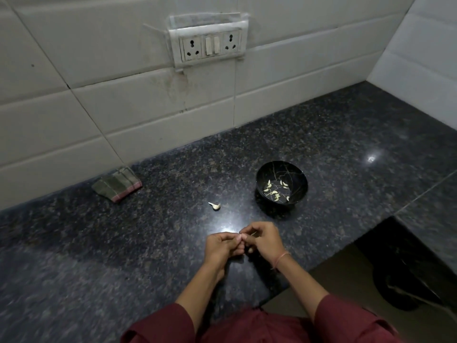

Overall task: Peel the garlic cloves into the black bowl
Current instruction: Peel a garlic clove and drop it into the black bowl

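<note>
Near the black bowl [282,186], both hands (fingertips touching) pinch a clove [252,234].

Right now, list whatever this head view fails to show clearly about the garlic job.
- Clove being peeled: hidden between the fingertips of the left hand and right hand; how much skin remains is unreadable.
- Cloves in the black bowl: too small to count reliably.
- Lone clove on the counter: too small to tell peeled from unpeeled.
- Dark object low right: dim, unidentifiable.
</note>
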